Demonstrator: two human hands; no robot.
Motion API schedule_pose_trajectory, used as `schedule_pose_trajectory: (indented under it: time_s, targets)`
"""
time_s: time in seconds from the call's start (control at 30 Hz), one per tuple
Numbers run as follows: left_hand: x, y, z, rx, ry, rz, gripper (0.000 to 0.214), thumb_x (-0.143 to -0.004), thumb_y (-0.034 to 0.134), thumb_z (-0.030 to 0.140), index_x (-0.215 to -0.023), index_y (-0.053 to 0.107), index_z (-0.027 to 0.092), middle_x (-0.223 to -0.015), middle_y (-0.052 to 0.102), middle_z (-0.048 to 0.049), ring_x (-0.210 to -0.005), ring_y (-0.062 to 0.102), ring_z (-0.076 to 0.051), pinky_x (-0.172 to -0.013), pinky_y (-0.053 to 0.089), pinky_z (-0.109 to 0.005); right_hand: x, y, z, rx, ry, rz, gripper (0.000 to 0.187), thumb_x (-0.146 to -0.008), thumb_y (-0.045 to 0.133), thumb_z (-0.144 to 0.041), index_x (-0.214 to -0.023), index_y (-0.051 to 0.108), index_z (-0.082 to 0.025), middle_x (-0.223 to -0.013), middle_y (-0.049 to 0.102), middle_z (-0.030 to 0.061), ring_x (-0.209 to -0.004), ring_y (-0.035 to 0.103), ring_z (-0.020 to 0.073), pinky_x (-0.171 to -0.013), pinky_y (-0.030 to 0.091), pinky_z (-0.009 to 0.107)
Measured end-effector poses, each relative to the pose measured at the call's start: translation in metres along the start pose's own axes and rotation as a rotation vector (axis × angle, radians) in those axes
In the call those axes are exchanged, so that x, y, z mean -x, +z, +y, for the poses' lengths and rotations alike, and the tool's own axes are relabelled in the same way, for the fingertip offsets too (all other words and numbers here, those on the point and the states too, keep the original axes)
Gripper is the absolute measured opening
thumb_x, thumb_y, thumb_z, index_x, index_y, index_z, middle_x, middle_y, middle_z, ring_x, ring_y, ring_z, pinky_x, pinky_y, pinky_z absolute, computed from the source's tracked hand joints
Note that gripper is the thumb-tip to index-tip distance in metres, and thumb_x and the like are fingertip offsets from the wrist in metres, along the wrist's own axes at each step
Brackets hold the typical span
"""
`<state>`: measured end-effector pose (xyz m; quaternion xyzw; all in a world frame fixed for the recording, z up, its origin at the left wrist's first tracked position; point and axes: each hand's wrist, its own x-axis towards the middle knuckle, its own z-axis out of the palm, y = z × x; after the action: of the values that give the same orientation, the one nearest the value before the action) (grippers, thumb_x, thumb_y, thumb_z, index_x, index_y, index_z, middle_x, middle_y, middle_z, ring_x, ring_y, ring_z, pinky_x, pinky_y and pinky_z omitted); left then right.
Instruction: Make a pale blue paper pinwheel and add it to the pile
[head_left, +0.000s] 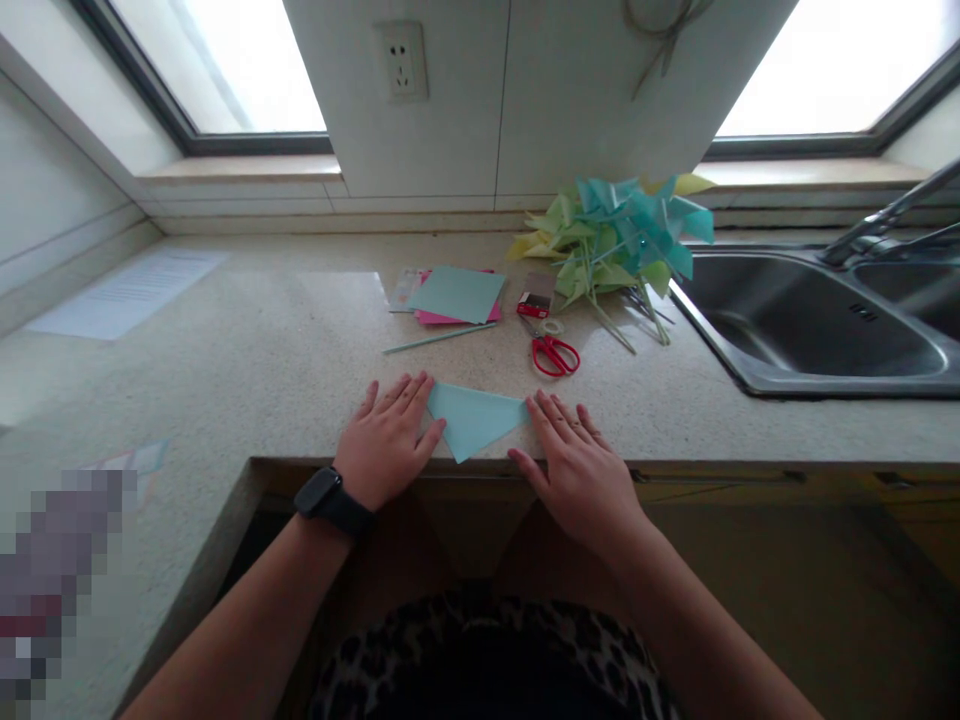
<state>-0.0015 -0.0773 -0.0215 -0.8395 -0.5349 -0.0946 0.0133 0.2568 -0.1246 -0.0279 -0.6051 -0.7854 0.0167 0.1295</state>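
A light blue paper folded into a triangle (475, 417) lies at the front edge of the counter (262, 340). My left hand (390, 440), with a black watch on its wrist, lies flat with fingers stretched out on the paper's left corner. My right hand (574, 465) rests flat at the paper's right corner, fingers extended. Both hands press down on the paper and grip nothing.
Behind the paper lie red-handled scissors (553, 354), a thin stick (439, 338), a stack of coloured papers (456, 295), a small red box (534, 301) and a heap of paper pinwheels (619, 240). A steel sink (810, 320) with a tap is at right. A printed sheet (127, 292) lies far left.
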Motion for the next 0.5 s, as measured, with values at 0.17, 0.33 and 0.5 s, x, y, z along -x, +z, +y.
schedule_pose_trajectory:
  time_s: [0.17,0.33,0.5]
  targets:
    - [0.0018,-0.0014,-0.0036,-0.025,-0.036,0.008,0.064,-0.100,0.037,0.051,-0.154,0.037,0.016,-0.159,0.041,-0.0115,-0.148,0.034,-0.032,-0.122,0.018,-0.059,-0.0013,0.0049,-0.0008,0.007,0.006,0.019,0.072,-0.100,0.042,-0.054,-0.154,0.037,-0.006,-0.160,0.035,0.0168,-0.149,0.032,0.0286,-0.126,0.019,0.048]
    - [0.0067,-0.0010,-0.0017,-0.042,-0.093,0.034,0.067,-0.099,0.037,0.056,-0.155,0.036,0.019,-0.159,0.041,-0.0093,-0.146,0.037,-0.035,-0.120,0.019,-0.062,-0.0020,0.0083,0.0003,0.032,-0.003,0.028,0.072,-0.100,0.041,-0.054,-0.153,0.038,-0.005,-0.160,0.035,0.0160,-0.150,0.031,0.0283,-0.125,0.020,0.049]
    - [0.0098,-0.0045,-0.0099,-0.050,-0.141,0.070,0.075,-0.094,0.039,0.067,-0.154,0.038,0.021,-0.155,0.047,-0.0113,-0.142,0.042,-0.040,-0.117,0.019,-0.068,-0.0014,0.0099,0.0014,0.023,-0.002,0.054,0.071,-0.099,0.042,-0.053,-0.152,0.040,-0.007,-0.159,0.037,0.0168,-0.149,0.034,0.0279,-0.125,0.021,0.049]
